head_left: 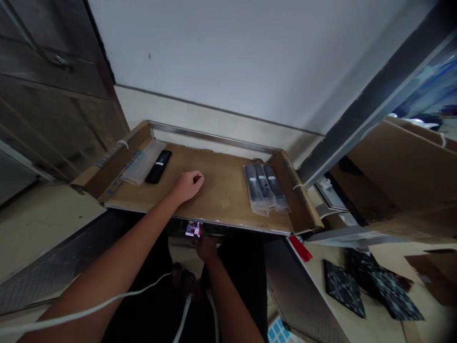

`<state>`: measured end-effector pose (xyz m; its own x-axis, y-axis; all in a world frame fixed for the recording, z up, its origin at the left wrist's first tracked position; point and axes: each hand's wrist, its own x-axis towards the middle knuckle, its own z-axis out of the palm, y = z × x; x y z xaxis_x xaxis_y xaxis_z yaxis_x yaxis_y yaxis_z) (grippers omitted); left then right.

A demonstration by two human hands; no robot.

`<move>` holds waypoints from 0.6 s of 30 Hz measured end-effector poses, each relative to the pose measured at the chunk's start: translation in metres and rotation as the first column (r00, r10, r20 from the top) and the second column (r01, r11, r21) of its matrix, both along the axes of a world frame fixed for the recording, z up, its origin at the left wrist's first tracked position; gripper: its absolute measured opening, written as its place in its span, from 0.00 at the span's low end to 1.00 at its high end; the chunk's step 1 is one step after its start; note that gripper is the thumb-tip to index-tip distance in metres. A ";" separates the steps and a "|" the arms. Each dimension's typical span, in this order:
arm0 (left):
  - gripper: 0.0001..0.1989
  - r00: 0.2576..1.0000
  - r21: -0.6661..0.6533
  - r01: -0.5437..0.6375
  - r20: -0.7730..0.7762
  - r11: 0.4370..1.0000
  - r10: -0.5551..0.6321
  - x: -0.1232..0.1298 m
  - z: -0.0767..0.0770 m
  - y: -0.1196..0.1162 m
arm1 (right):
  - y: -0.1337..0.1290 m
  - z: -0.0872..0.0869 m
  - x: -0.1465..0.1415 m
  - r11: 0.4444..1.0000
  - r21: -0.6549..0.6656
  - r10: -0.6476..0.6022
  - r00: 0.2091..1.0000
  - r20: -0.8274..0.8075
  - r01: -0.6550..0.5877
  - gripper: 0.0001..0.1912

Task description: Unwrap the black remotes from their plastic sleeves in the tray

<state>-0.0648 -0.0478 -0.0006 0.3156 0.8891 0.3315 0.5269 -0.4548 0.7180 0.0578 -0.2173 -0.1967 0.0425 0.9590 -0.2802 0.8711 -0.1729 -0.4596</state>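
Observation:
My left hand rests on the cardboard lining of a shelf-like tabletop, its fingers curled in with nothing visible in them. Below the front edge, close to my lap, my right hand grips a phone with a lit, colourful screen. To the left of my left hand lies a black remote-like device with a small white label. Beside it is a flat translucent plastic bag. On the right side, several dark devices in clear plastic sleeves lie side by side, each with a white label.
Folded cardboard walls bound the tabletop at both ends. A pale panel rises behind it. A large cardboard box stands at right, with dark patterned packages on the floor. A white cable crosses my left arm.

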 end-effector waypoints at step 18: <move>0.09 1.000 -0.016 -0.014 -0.020 1.000 0.013 0.000 0.005 -0.003 | -0.008 0.009 -0.014 0.973 0.004 0.228 0.969 -0.091 -0.229 0.26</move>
